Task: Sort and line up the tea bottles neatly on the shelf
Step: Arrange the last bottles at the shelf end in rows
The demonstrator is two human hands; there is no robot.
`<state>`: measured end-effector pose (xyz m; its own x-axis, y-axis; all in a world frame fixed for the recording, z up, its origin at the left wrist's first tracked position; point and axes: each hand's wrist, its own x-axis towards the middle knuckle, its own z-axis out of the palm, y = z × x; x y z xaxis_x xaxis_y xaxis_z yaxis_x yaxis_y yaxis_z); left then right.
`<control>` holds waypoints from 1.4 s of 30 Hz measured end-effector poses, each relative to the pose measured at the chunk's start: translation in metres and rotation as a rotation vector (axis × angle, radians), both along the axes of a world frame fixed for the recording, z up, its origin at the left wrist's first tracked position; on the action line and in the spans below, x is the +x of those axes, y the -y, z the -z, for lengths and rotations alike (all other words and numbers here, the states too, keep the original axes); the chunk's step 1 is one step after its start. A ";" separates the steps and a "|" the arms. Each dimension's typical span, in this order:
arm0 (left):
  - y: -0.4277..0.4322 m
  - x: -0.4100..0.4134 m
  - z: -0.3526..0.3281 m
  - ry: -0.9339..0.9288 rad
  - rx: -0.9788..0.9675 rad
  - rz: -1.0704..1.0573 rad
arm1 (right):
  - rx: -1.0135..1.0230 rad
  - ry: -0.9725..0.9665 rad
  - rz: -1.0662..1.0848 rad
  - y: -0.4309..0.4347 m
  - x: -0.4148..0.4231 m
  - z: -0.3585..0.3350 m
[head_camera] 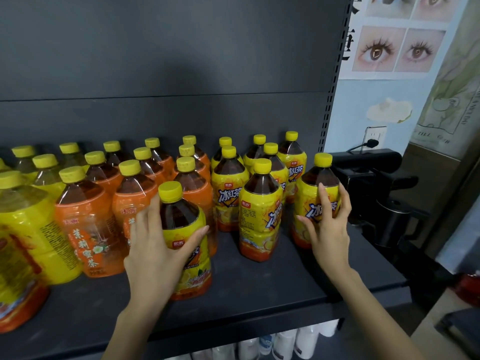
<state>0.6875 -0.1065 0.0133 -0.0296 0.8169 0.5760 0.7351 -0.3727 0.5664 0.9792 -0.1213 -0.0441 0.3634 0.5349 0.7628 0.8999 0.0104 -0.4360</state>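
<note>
Passing first, nearest at the far left front, a large yellow-labelled bottle (23, 229), capped and carrying a paler, olive-toned drink. Moving right past the orange-labelled bottles (88, 229), standing upright in rough rows toward the back panel, all yellow-capped and filled to the shoulder with brown tea.

Wrapping the left hand (153, 255) round the stray yellow bottle (187, 237), fingers curled behind its left side, thumb pressing across the label. Holding it forward of the orange rows, near the front of the shelf (259, 294), just in front of an orange one.

Judging the step as shifting this bottle rightward to its own kind. Keeping it upright, gripping at the waist rather than the neck, lifting or sliding clear of neighbours to avoid toppling them, and turning the label forward.

Reaching next the yellow-labelled group (228, 196), sealed, showing dark tea above the labels, standing in staggered rows, with one front bottle (259, 216) twisted label-sideways.

Cupping the right hand (330, 229) on the rightmost bottle (315, 201), fingers bent round its right side, thumb at its left edge, close to the shelf's right end. Seemingly steadying or nudging it into line. Aiming the stray for the bare shelf front beside the twisted bottle.

Ending at a black appliance (376, 183) beyond the shelf, with white cups (285, 344) showing below.
</note>
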 end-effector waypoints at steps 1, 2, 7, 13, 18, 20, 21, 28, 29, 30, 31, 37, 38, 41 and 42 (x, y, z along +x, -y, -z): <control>0.000 0.000 0.000 0.000 0.003 0.001 | -0.016 0.001 0.001 -0.006 0.004 -0.001; 0.000 0.000 0.000 0.000 0.005 0.002 | -0.032 -0.001 0.005 -0.012 0.008 -0.002; -0.001 0.001 0.001 -0.005 0.003 -0.001 | -0.085 -0.044 -0.007 -0.046 0.022 -0.003; -0.002 0.002 0.001 -0.008 -0.024 -0.019 | -0.109 -0.118 -0.102 -0.080 0.033 -0.005; -0.002 0.003 0.000 0.001 -0.024 -0.025 | -0.096 -0.134 -0.123 -0.092 0.036 -0.003; -0.002 0.002 0.001 -0.006 -0.015 -0.023 | -0.101 -0.150 -0.148 -0.091 0.036 -0.003; -0.002 0.002 0.002 -0.013 -0.006 -0.022 | -0.099 -0.176 -0.160 -0.089 0.035 -0.004; -0.001 0.001 0.002 -0.024 0.019 -0.018 | 0.028 -0.420 -0.432 -0.042 -0.045 -0.014; -0.001 0.000 0.002 -0.026 0.026 -0.016 | -0.009 -0.473 -0.488 -0.037 -0.051 -0.013; -0.002 0.000 0.003 -0.027 0.031 -0.012 | -0.041 -0.530 -0.547 -0.033 -0.053 -0.012; -0.002 -0.001 0.003 -0.026 0.033 -0.009 | -0.068 -0.567 -0.596 -0.031 -0.051 -0.011; -0.002 0.000 0.003 -0.020 0.044 -0.009 | -0.180 -0.610 -0.639 -0.026 -0.053 0.001; -0.002 0.001 0.003 -0.021 0.043 -0.008 | -0.162 -0.623 -0.582 -0.025 -0.059 0.000; -0.002 0.001 0.004 -0.020 0.047 -0.006 | -0.146 -0.576 -0.372 -0.023 -0.083 -0.006; -0.002 0.001 0.004 -0.018 0.043 -0.007 | -0.170 -0.549 -0.330 -0.022 -0.091 -0.009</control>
<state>0.6882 -0.1047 0.0097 -0.0241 0.7911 0.6112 0.7478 -0.3915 0.5362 0.8883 -0.0992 -0.0350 0.4713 0.7815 0.4088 0.5081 0.1383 -0.8501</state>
